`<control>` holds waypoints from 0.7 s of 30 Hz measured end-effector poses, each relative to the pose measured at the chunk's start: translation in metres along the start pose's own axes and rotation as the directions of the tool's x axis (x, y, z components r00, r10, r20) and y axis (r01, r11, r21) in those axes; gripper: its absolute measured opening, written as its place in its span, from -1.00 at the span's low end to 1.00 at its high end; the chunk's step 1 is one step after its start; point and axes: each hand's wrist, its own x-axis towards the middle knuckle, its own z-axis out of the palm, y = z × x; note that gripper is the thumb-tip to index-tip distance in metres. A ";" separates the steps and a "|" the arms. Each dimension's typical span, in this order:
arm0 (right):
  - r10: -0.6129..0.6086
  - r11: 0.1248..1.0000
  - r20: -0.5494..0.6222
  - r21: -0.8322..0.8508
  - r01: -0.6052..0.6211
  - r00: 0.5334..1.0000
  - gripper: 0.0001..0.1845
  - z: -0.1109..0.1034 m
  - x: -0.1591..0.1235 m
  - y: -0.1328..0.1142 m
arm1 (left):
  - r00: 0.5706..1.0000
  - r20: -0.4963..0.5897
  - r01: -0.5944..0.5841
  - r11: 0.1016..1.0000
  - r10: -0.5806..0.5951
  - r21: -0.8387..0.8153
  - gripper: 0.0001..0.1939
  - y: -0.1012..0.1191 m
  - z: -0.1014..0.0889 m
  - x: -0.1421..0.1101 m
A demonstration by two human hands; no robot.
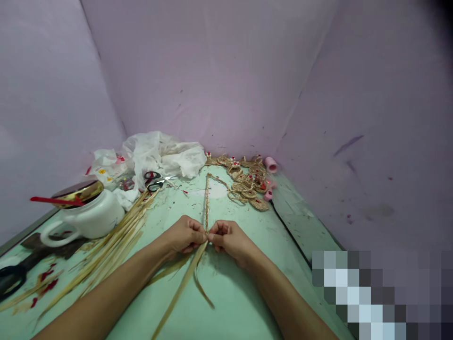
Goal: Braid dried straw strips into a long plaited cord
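Observation:
A thin braid of straw-coloured strips (207, 203) runs up the table from between my two hands, then bends right toward a coiled heap of braid (244, 191). My left hand (188, 235) is closed in a pinch at the braid's lower end. Thumb to finger, my right hand (228, 238) pinches the same spot from the other side, and the fingertips nearly meet. Below them, loose flat strips (182, 288) fan out toward me, one long and pale, others shorter and darker. Where the strips cross is partly hidden by the fingers.
At left lie a bundle of dry strips (116, 241), a white mug (95, 219) with a gold-rimmed lid (79, 192), and large black-handled scissors (14, 278). Smaller scissors (155, 182) and white plastic bags (163, 151) sit behind. A pink spool (271, 165) and black cable (290, 231) are right.

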 end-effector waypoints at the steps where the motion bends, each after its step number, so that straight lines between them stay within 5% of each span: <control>1: 0.005 1.000 -0.005 0.004 -0.005 1.000 -0.88 0.001 -0.001 -0.001 | 1.000 -0.013 -0.004 1.000 0.004 0.005 -0.91 0.000 0.000 0.000; 12: 0.150 0.985 0.013 -0.083 -0.149 0.989 -0.85 0.000 0.000 -0.001 | 0.998 -0.036 -0.044 0.981 0.052 0.187 -0.91 0.005 0.004 -0.004; 17: 0.120 0.992 -0.053 -0.028 -0.122 0.991 -0.90 0.000 0.003 0.003 | 0.994 0.057 -0.105 0.932 0.090 0.347 -0.87 0.005 -0.006 -0.005; 21: 0.129 0.992 -0.042 -0.003 -0.129 0.991 -0.90 0.001 0.003 0.002 | 0.996 -0.085 0.002 0.927 0.032 0.376 -0.88 0.010 -0.007 -0.007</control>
